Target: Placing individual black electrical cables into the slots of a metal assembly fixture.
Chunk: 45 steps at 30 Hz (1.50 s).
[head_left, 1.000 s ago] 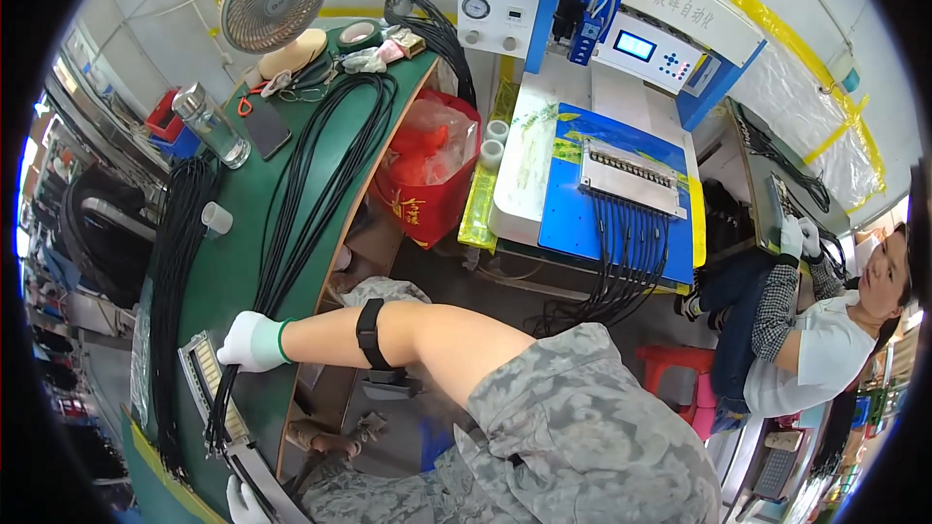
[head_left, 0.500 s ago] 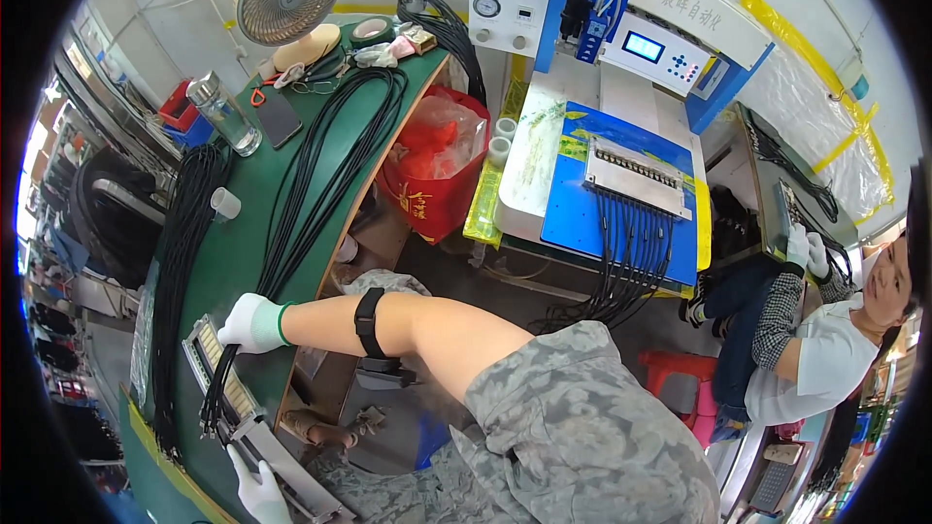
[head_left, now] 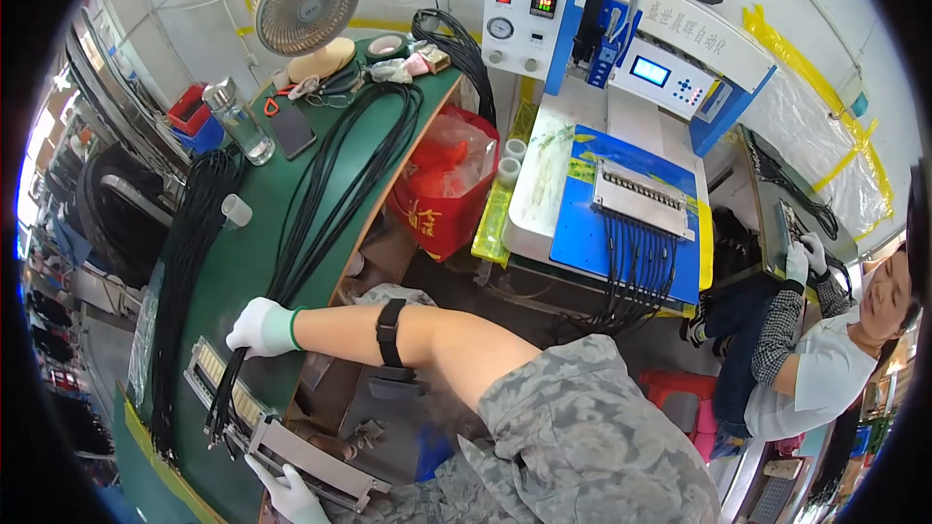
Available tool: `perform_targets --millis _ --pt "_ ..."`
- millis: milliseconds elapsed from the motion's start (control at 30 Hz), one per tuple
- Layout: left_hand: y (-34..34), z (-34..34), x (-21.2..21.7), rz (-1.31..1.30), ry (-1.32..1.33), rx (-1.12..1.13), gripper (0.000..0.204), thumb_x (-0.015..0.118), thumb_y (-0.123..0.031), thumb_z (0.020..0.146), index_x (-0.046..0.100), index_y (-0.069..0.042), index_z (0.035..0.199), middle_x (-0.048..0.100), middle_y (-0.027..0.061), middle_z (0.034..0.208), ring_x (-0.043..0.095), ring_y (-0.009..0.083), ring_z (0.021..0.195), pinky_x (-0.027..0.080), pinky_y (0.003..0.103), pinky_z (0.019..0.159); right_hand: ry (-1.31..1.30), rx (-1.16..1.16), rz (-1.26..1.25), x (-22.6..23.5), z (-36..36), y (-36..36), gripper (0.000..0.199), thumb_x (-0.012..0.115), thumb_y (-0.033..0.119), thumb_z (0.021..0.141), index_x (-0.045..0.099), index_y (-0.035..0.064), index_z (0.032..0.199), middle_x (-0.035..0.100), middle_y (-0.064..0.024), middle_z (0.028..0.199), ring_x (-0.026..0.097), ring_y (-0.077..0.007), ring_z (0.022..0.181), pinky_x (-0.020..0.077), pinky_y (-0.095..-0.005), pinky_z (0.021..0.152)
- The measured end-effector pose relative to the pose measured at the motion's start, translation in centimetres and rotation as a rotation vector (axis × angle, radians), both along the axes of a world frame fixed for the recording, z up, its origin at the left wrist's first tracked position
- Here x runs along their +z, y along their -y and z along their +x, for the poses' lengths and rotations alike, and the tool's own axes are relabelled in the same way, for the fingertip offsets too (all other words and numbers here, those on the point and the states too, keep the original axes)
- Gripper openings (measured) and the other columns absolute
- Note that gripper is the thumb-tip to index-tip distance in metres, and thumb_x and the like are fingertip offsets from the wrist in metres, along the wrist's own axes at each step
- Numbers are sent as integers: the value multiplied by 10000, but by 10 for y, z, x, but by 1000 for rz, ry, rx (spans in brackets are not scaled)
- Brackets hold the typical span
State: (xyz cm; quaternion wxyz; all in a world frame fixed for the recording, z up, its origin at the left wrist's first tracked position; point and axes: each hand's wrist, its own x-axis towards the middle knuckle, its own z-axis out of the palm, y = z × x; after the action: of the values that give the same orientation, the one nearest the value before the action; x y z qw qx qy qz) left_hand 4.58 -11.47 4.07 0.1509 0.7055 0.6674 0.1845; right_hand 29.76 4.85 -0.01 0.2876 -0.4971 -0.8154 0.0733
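My right hand (head_left: 262, 328), in a white glove with a green cuff, is closed around a bundle of black cables (head_left: 320, 184) lying along the green table. The cables' short ends (head_left: 225, 406) hang below that hand, over a metal slotted fixture (head_left: 207, 369) with a row of cream-coloured pieces. At the fixture's near end sits a plain metal plate (head_left: 316, 461). Beside that plate is my gloved left hand (head_left: 294, 497), its index finger and thumb spread apart near the cable tips. Whether a fingertip touches a cable is too small to tell.
More black cables (head_left: 194, 281) lie along the table's left side, near a white cup (head_left: 235, 211), glass bottle (head_left: 238, 121), phone (head_left: 292, 131) and fan (head_left: 307, 8). A red bag (head_left: 442, 213) stands between table and machine (head_left: 670, 73). At right, a co-worker (head_left: 815, 359) sits.
The whole view has shifted, so the table and machine appear slightly lower and further right. My right hand keeps its hold on the cables; my left hand stays beside the metal plate, fingers spread.
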Motion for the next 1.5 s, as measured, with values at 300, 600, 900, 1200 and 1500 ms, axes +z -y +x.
perform_targets --millis 300,600,900,1200,1500 --pt "-12 -11 2 26 -76 -1 721 699 -364 844 393 -114 1446 653 148 894 620 277 794 487 363 740 86 -33 -14 -1 2 -9 193 698 326 771 651 188 897 662 -46 793 651 -288 823 478 -420 730" --pt "-39 -32 -9 310 -166 -30 726 732 -368 818 428 -118 1428 638 131 862 595 277 804 479 370 746 79 -35 38 1 3 -4 165 700 329 755 677 193 846 669 -55 760 665 -282 778 498 -421 679" --pt "-105 -20 -49 348 376 -159 741 741 -139 783 381 30 1408 444 201 1407 441 306 1287 325 370 1091 108 14 -4 16 18 7 105 658 289 748 681 202 801 669 -84 786 658 -298 785 510 -438 680" --pt "-92 -19 -23 402 247 -52 920 793 -282 701 323 -56 1459 387 214 1425 388 380 1298 337 422 1082 175 249 82 26 -13 -5 316 739 355 739 678 122 944 644 -94 920 616 -275 855 491 -399 733" --pt "-89 -22 -32 487 239 -64 880 757 -249 717 325 -59 1460 421 223 1378 386 383 1288 289 474 1106 46 176 -617 60 18 -29 379 712 341 773 670 34 991 659 -133 908 627 -244 838 493 -345 731"
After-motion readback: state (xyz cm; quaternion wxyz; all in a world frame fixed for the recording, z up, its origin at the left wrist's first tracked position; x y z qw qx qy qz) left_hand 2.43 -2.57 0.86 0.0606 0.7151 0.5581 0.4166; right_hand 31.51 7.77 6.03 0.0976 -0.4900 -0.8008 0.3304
